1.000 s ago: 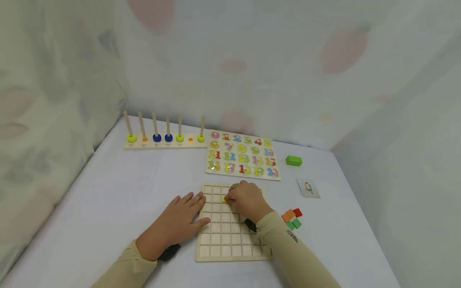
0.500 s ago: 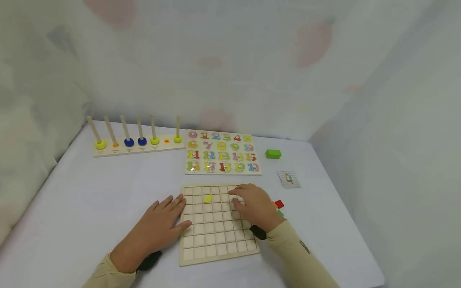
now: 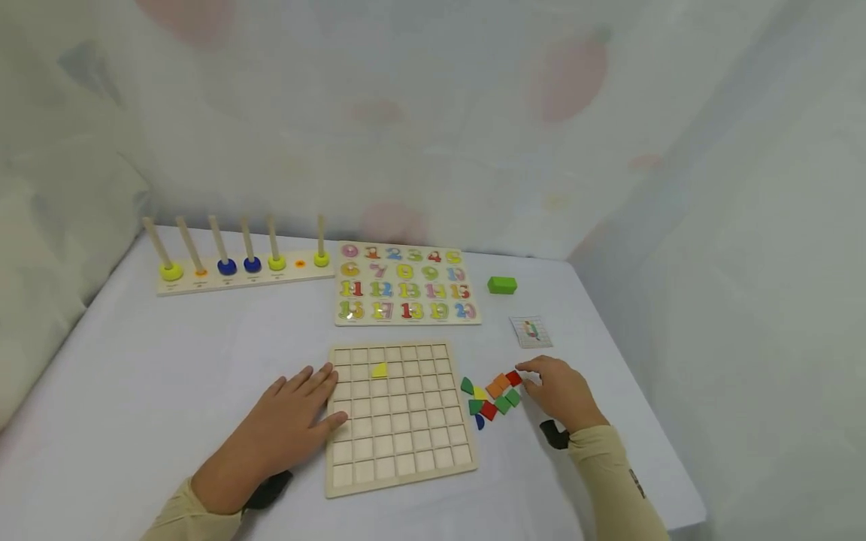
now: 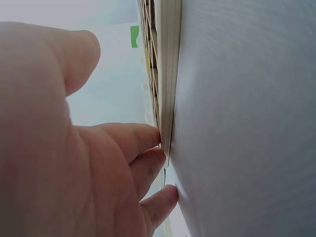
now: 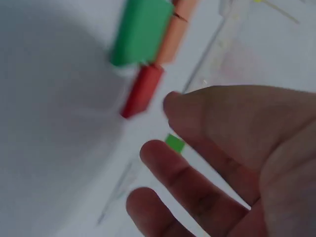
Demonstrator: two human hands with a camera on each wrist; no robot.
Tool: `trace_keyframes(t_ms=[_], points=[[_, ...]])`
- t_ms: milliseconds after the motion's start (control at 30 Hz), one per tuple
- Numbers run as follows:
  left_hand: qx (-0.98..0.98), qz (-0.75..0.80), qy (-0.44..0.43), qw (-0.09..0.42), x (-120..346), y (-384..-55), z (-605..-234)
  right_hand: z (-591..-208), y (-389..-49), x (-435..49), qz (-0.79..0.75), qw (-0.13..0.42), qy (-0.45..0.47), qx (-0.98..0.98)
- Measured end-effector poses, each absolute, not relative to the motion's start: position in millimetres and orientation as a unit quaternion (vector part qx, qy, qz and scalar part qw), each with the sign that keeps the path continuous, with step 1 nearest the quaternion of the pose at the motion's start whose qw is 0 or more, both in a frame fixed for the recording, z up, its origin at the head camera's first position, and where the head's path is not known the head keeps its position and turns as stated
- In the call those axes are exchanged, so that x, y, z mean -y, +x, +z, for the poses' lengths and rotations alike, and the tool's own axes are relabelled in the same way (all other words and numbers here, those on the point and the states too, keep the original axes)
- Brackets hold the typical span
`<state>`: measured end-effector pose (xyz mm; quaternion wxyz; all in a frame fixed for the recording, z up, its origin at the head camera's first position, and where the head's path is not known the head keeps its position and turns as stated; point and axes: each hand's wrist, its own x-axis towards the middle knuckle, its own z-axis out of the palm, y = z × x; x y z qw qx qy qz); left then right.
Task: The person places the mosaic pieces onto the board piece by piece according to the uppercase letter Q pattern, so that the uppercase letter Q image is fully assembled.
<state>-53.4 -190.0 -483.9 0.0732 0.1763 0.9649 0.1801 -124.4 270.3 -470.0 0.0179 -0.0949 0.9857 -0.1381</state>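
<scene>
The left hand (image 3: 287, 424) lies flat with spread fingers, fingertips and thumb at the left edge of a wooden grid board (image 3: 399, 482). In the left wrist view its fingertips touch the board's side (image 4: 169, 59). One yellow quarter-round tile (image 3: 380, 370) sits in a cell of the board's second row. Off to the right, the right hand (image 3: 561, 392) hovers beside loose tiles, thumb and fingers apart with nothing between them. Its fingertips are close to a red square tile (image 3: 513, 378), which stands by orange tiles (image 3: 498, 386) and green square tiles (image 3: 513, 397).
Behind the board lies a number puzzle (image 3: 406, 289). A peg stand with rings (image 3: 237, 279) is at the back left. At the right are a green block (image 3: 502, 285) and a small pattern card (image 3: 531, 331). More loose tiles, including a blue half-round (image 3: 479, 421), lie beside the board.
The right hand has let go of the yellow tile, leaving it on the board, and moved right to the loose tiles. The left hand stays at the board's edge while the head view shifts.
</scene>
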Motion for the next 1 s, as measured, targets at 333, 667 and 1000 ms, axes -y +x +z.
trace_keyframes(t_ms=[333,667,1000], points=[[-0.966,0.183,0.170,0.063,194.5,-50.5,-482.3,-485.9,-135.3,-250.8,-0.110,0.027,-0.040,-0.993],[-0.965,0.184,0.179,0.049,191.3,-50.9,-484.4,-460.3,-134.0,-180.3,-0.132,-0.050,-0.216,-0.966],[-0.966,0.180,0.172,0.071,190.9,-48.4,-476.2,-460.2,-156.0,-93.0,-0.080,-0.018,-0.369,-0.926]])
